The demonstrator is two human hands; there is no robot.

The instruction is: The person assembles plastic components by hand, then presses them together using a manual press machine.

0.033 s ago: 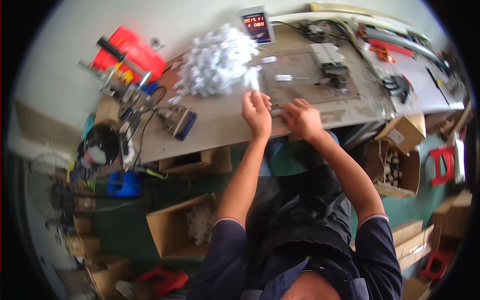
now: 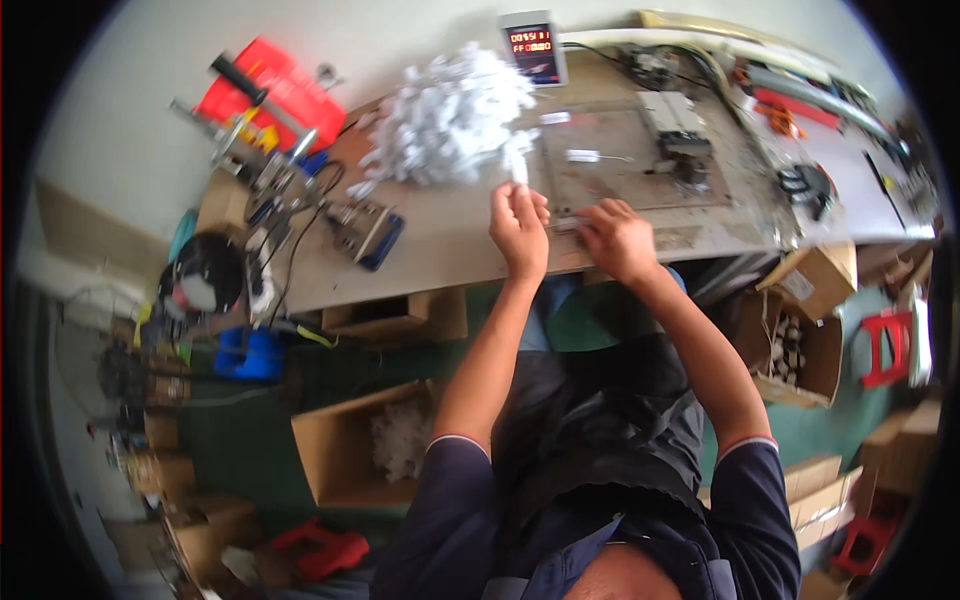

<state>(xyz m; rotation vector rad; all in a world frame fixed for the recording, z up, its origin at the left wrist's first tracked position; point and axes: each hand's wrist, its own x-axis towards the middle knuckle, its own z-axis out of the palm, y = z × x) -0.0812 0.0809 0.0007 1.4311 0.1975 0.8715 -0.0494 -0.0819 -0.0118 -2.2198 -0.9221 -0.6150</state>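
Slim white strip point(image 2: 519, 172), likely light, best pinched by one end, held in left hand point(image 2: 520, 232) near counter point(image 2: 440, 250) front edge; right hand point(image 2: 618, 240) curled, contents unclear.

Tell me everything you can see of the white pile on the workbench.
The white pile is a loose heap of many small pieces, perhaps paper or fabric; blur hides detail. It sits on the workbench, left of the display box, with a few bits straying at its lower left. By its lower right edge, the left hand seems to pinch a white piece.
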